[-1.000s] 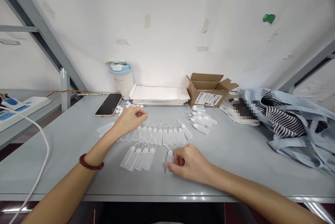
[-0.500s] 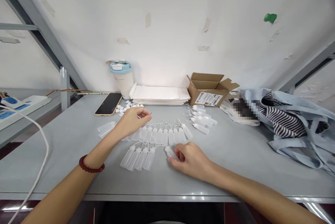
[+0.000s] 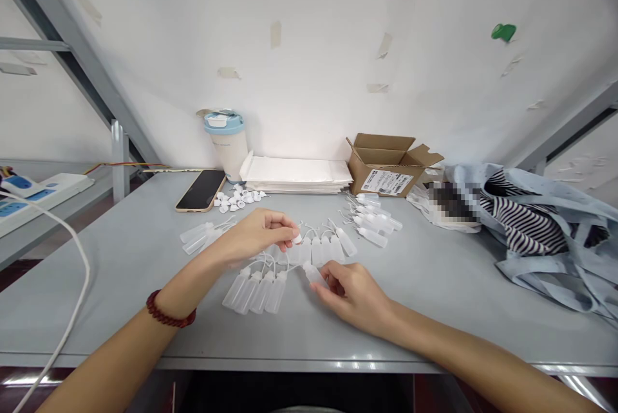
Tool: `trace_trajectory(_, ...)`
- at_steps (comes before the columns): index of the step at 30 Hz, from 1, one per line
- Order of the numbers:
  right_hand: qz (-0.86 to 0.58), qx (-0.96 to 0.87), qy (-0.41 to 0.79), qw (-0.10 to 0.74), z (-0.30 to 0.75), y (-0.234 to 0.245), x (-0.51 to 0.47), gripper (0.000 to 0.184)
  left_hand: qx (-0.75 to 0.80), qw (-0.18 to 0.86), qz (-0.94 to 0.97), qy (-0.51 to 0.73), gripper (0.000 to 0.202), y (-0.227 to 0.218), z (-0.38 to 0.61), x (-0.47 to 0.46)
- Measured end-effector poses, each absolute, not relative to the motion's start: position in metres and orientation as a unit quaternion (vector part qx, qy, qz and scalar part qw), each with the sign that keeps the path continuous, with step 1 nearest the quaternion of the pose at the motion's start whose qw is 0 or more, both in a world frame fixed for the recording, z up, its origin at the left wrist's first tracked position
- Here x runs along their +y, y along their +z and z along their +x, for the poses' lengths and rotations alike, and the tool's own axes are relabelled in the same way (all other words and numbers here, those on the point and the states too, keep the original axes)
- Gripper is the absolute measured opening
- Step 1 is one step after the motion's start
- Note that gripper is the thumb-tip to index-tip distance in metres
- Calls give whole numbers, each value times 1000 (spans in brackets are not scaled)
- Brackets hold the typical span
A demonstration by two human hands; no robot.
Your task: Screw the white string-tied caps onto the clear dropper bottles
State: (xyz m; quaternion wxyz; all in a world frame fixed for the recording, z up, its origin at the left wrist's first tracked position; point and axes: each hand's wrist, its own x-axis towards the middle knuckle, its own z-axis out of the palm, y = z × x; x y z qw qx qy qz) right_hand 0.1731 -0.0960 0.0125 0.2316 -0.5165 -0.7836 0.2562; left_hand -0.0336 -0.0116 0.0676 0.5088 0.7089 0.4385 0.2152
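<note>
My left hand [image 3: 267, 234], with a beaded bracelet on its wrist, pinches a small white cap [image 3: 297, 239] above a row of bottles. Just below and to the right, my right hand [image 3: 355, 291] is closed around a translucent plastic squeeze bottle [image 3: 313, 273], its neck tilted up toward the cap. Several similar bottles [image 3: 261, 292] lie side by side left of my right hand, with thin white tubes or straps at their necks. Another row of bottles [image 3: 328, 249] lies behind, partly hidden by my left hand. Loose white caps [image 3: 236, 199] are heaped beside the phone.
A phone [image 3: 201, 191] and a lidded cup [image 3: 228, 149] stand at the back left. White envelopes [image 3: 297, 175] are stacked against the wall beside an open cardboard box [image 3: 386, 168]. More bottles [image 3: 374, 223] lie before the box. A cloth bag [image 3: 541, 226] covers the right side.
My left hand has moved right and toward me from near the cap pile, and a white cap now shows in its fingers. My right hand has lifted the bottle's neck slightly.
</note>
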Motion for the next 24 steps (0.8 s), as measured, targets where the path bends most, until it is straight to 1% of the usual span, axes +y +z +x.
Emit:
trace_trajectory(5,-491,-785,243,290,174,7,-97,21,396,614,662,165,21,64,-25,-19)
trace_trajectory(10,-470,-791,229,319,174,6,-98,19,395,625,654,160,22,66,-23,-22)
trace_trajectory(13,-468,-789,223,330,174,7,-98,17,393,592,681,175,23,67,-22,-23)
trace_trajectory(20,-460,-780,207,369,176,10,-97,14,377,466,759,253,19,66,-19,-30)
trace_trajectory(24,-458,-776,199,385,176,11,-96,10,360,421,752,356,14,64,-16,-35)
